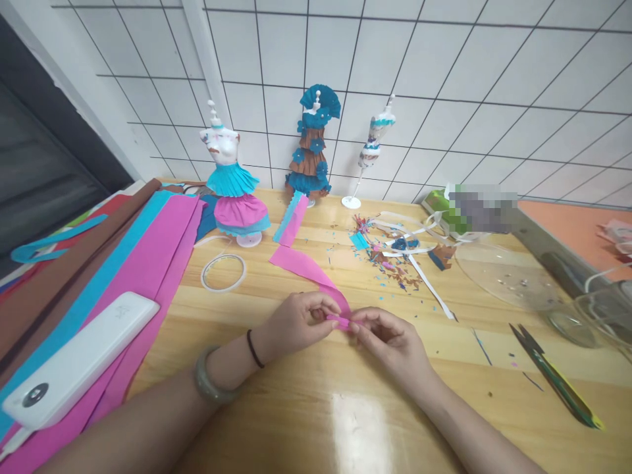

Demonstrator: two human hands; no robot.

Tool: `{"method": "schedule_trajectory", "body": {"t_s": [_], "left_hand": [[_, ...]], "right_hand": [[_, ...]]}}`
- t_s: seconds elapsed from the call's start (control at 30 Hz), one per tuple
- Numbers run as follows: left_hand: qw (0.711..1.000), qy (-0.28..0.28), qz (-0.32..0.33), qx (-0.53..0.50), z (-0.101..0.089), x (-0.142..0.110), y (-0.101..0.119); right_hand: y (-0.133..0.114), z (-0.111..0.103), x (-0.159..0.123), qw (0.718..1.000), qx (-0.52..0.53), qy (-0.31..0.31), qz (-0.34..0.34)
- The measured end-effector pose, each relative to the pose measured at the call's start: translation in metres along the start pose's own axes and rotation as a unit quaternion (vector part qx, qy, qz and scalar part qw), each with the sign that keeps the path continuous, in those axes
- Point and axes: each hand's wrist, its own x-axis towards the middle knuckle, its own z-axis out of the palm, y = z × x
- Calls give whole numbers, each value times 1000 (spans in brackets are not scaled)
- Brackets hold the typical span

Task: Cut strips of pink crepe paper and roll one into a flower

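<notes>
A strip of pink crepe paper (302, 262) runs across the wooden table (306, 408) toward me. Both hands pinch its near end. My left hand (295, 324) has fingers closed on the folded pink end from the left. My right hand (390, 342) grips the same end from the right, fingertips touching the left hand's. A dark hair band and a green bangle sit on my left wrist.
Three small mannequins stand at the back: one in a blue and pink skirt (234, 191), one in blue and brown ruffles (312, 148), one bare (371, 150). Pink and blue paper sheets (143, 263) carry a white device (79, 359). Tape roll (223, 272), paper scraps (395, 260), snips (555, 375), clear plastic lid (503, 273).
</notes>
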Motion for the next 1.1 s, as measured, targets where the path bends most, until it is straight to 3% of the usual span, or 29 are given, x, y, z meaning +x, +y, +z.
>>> {"method": "schedule_trajectory", "body": {"t_s": [0.3, 0.43, 0.63, 1.1], "left_hand": [[998, 0, 10, -66, 1, 2, -4], [998, 13, 30, -50, -1, 2, -4], [999, -10, 45, 0, -2, 0, -1], [1000, 4, 19, -3, -1, 4, 4]], "right_hand": [[-2, -1, -3, 1000, -15, 3, -24], [-3, -2, -1, 999, -29, -3, -19], [-4, -3, 0, 999, -27, -28, -28], [4, 0, 1, 993, -97, 23, -58]]}}
